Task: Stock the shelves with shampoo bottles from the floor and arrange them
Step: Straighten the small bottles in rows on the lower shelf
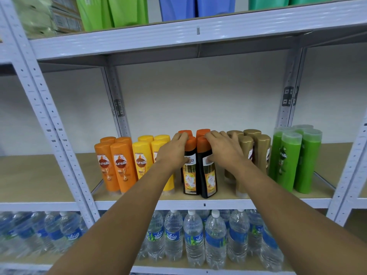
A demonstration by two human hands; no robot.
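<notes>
On the middle shelf (198, 201) stand groups of shampoo bottles: orange (114, 165), yellow (142, 155), black with orange caps (207, 175), gold (261, 153) and green (294, 157). My left hand (172, 151) wraps the left side of the black group, fingers curled over the caps and thumb on the front left bottle (190, 175). My right hand (224, 149) wraps its right side, fingers over the caps of the front right bottle (208, 177). Both hands squeeze the group from either side. The back black bottles are mostly hidden.
Water bottles (194, 235) fill the shelf below. Green (111, 12), blue (196, 6) and teal refill pouches sit on the shelf above. White perforated uprights (47, 116) frame the bay. Bare wooden shelf shows to the left and right of the bottles.
</notes>
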